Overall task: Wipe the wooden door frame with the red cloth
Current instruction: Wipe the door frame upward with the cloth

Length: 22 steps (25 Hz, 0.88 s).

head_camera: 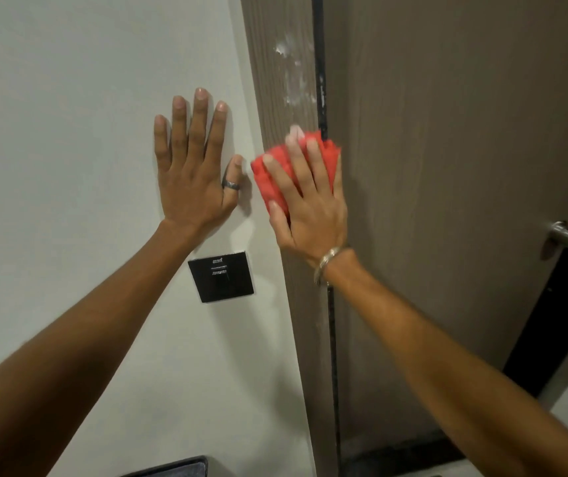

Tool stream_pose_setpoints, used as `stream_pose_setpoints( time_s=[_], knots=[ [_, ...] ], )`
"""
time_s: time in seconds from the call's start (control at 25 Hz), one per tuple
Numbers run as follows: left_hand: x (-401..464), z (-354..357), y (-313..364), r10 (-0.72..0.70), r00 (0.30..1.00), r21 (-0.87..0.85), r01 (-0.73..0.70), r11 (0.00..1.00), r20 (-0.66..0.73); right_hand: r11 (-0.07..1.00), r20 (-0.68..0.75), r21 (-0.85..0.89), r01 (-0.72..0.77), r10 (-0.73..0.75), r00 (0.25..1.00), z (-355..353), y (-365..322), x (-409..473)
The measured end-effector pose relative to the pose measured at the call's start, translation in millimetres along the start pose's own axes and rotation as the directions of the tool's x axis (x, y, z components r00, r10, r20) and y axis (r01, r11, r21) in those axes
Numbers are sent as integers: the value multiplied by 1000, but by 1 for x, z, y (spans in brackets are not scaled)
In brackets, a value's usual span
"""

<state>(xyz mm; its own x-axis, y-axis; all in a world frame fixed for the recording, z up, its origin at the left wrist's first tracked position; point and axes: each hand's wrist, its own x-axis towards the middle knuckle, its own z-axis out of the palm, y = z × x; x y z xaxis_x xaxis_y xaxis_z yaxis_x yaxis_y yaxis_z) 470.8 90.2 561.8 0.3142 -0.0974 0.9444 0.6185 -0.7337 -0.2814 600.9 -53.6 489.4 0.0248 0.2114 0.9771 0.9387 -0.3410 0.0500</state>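
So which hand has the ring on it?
The left hand, pressed flat on the white wall, has a dark ring on its thumb. The right hand wears a bracelet and presses the red cloth against the door frame.

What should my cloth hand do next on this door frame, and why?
Probably slide the right hand and its red cloth straight up the wooden door frame. White smears still show just above the cloth, while the left hand braces flat on the wall.
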Motion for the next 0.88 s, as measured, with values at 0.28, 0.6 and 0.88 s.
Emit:
stream_pose_setpoints(
  time_s=[0.28,0.6,0.88],
  knots=[
    [-3,1,-2,2,1000,-24,-1,1000,22,995,74,-58,-81,85,994,-18,-19,-29],
    [-4,2,-4,17,999,-28,-16,999,50,993,5,-105,-48,49,999,-19,-3,69],
    [-4,-2,-4,20,998,-32,-19,999,51,980,59,-197,1,10,998,-30,-7,52]
  ],
)
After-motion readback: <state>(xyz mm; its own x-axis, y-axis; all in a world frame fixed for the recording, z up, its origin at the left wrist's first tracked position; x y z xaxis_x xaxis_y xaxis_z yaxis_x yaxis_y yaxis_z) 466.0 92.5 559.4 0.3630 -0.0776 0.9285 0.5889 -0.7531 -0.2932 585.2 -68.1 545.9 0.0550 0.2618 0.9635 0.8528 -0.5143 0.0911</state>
